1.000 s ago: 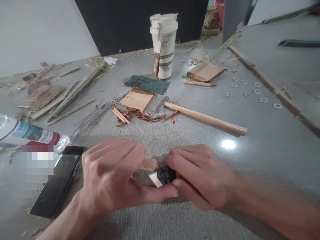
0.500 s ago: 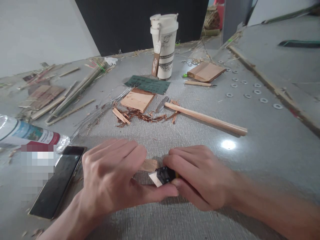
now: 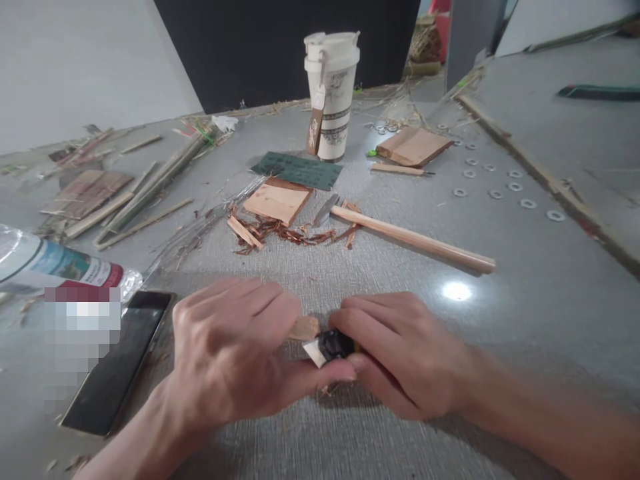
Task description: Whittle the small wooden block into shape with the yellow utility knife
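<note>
My left hand (image 3: 230,347) is closed round a small piece of wood (image 3: 304,328), with only its end showing past the fingers. In my right hand (image 3: 400,353) is a utility knife (image 3: 336,345) with a black head. Its short, bright blade (image 3: 314,353) points left, close to the wood. My left thumb reaches along under the knife head, its tip by my right thumb. Most of the knife's handle is hidden in my right fist. Small shavings (image 3: 327,390) lie on the table (image 3: 280,440) under the hands.
Ahead lie a hammer (image 3: 415,233), a wooden block (image 3: 277,201), brown shavings (image 3: 295,233) and a green sheet (image 3: 300,170). A white cup (image 3: 333,100) stands behind. A phone (image 3: 120,367) and a plastic bottle (image 3: 65,263) lie left; several washers (image 3: 495,195) are scattered right.
My left hand has shifted slightly right. The knife has tilted a little, and less of its blade shows. Shavings under the hands now show.
</note>
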`<state>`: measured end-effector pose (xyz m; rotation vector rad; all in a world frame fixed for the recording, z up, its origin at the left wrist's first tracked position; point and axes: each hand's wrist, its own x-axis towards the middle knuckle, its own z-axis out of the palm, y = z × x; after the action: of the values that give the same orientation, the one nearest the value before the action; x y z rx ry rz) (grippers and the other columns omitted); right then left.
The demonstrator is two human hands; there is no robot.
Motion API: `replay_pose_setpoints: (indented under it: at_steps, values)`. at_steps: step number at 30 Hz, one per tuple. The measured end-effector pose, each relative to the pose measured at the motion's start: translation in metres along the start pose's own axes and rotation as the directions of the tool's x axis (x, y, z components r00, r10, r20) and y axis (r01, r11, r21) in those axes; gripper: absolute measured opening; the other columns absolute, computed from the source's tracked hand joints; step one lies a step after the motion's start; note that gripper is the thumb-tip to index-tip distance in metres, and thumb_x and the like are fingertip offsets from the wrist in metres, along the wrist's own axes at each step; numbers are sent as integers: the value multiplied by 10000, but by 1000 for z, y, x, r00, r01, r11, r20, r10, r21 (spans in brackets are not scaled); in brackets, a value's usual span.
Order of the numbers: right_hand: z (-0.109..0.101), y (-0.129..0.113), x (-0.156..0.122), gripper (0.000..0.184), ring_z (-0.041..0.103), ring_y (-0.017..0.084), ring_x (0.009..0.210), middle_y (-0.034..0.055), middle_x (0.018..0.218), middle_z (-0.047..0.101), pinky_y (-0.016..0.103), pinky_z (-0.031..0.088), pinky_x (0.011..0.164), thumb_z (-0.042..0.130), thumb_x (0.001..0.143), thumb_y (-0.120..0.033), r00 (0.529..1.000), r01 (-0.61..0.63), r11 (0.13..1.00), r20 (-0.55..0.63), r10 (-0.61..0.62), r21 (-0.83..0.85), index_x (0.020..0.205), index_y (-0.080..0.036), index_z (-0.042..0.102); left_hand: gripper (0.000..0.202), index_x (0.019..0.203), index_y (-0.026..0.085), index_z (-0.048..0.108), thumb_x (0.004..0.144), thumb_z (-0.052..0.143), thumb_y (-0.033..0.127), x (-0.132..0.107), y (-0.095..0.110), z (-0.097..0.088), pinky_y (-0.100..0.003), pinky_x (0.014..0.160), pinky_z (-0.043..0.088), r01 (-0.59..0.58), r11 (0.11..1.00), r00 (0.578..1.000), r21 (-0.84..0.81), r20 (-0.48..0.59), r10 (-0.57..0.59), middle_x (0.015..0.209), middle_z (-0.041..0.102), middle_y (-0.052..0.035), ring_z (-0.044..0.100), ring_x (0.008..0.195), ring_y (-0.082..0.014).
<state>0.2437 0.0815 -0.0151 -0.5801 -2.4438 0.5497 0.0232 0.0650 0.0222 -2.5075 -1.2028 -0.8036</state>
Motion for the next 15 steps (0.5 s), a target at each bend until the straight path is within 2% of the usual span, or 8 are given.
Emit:
replay_pose_setpoints:
  at_steps: [6, 15]
  values:
    - [1, -1, 1, 352, 434, 133, 609, -14, 742, 518, 300, 330, 535, 300, 1080, -363, 1000, -5, 1000, -4, 5, 1, 970, -155, 562, 541, 589, 234, 494, 813, 672, 694, 2, 2, -1, -345, 511, 227, 7, 1000, 1000, -13, -8, -7, 503, 422, 37, 380, 489, -144]
    - [1, -3, -1, 323, 445, 133, 607, -13, 737, 520, 301, 338, 532, 329, 1070, -338, 999, -23, 999, -35, 22, -39, 939, -155, 560, 489, 590, 232, 499, 856, 666, 607, 1, 1, -1, -344, 516, 243, 13, 1000, 1000, 11, 11, -13, 505, 441, 30, 386, 490, -151]
